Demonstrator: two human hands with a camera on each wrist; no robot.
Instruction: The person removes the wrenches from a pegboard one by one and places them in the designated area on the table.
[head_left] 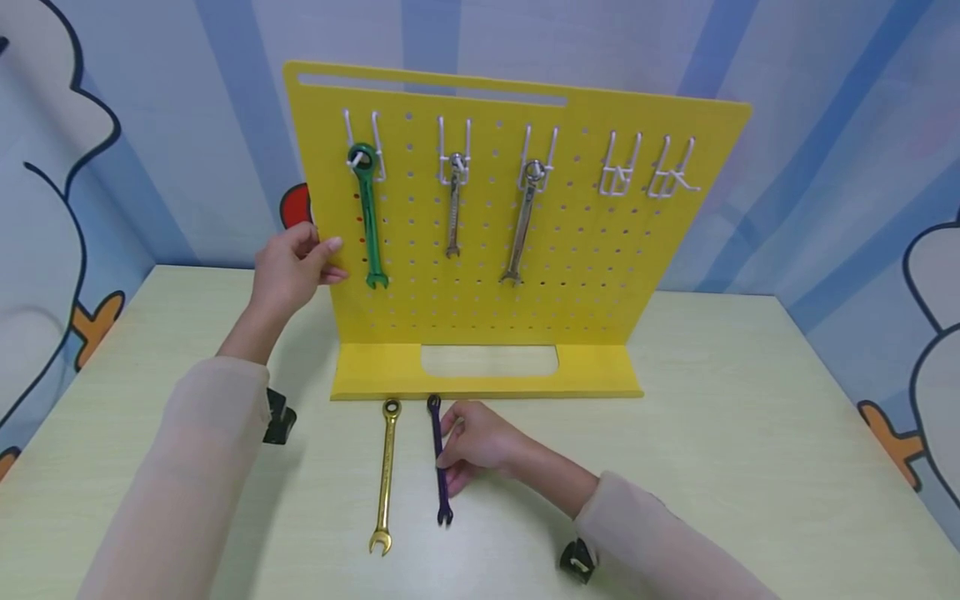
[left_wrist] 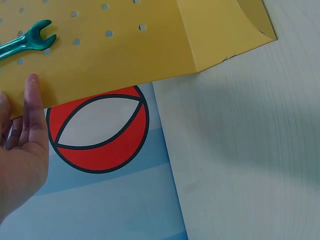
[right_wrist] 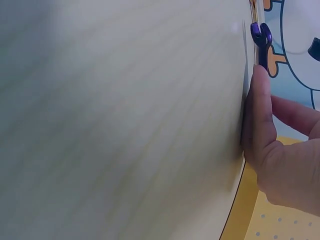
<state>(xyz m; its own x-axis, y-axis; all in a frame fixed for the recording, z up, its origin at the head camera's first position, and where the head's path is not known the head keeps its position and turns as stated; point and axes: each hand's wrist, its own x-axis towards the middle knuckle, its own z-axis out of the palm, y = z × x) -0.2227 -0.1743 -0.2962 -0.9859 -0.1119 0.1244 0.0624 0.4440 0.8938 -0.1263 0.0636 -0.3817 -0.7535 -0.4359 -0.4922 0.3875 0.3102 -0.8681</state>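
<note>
My left hand holds the left edge of a yellow pegboard, with fingers on both sides of the board. Just right of it a green combination wrench hangs from a white hook; its open end also shows in the left wrist view. On the table, my right hand pinches a dark purple combination wrench near its middle. The purple wrench's open end sticks out past the fingers in the right wrist view. To its left lies a gold combination wrench, untouched.
Two silver wrenches hang from hooks in the board's middle. Two white double hooks at the right bear no wrench. The board's base stands on the pale table, before a blue printed wall.
</note>
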